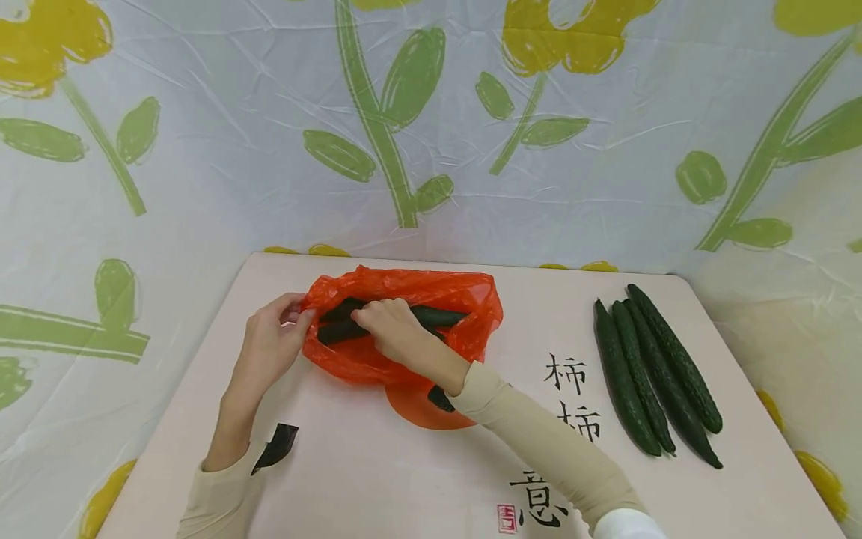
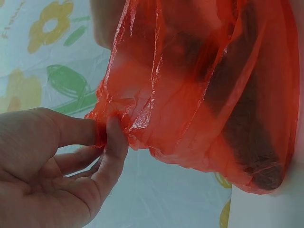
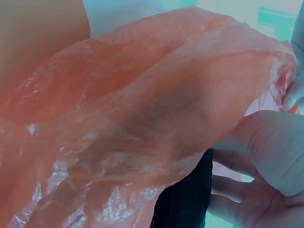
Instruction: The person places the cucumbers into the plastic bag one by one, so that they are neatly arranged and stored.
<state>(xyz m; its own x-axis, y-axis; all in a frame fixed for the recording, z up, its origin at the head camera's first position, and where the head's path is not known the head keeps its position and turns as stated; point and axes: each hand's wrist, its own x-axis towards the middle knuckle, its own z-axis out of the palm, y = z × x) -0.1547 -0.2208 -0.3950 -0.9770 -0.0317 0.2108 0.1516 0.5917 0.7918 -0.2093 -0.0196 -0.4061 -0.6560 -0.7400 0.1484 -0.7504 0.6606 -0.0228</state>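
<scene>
A red plastic bag lies on the table with its mouth spread, and dark green cucumbers show inside. At the bag's left end my left hand pinches the rim between thumb and fingers; the left wrist view shows the thin film drawn up there. My right hand reaches over the near rim into the bag, its fingers curled round a cucumber. In the right wrist view the bag covers part of that dark cucumber, beside the fingers.
Several loose cucumbers lie side by side at the table's right. The pale tabletop bears printed black characters and an orange disc. A flower-patterned cloth hangs behind the table and along its sides.
</scene>
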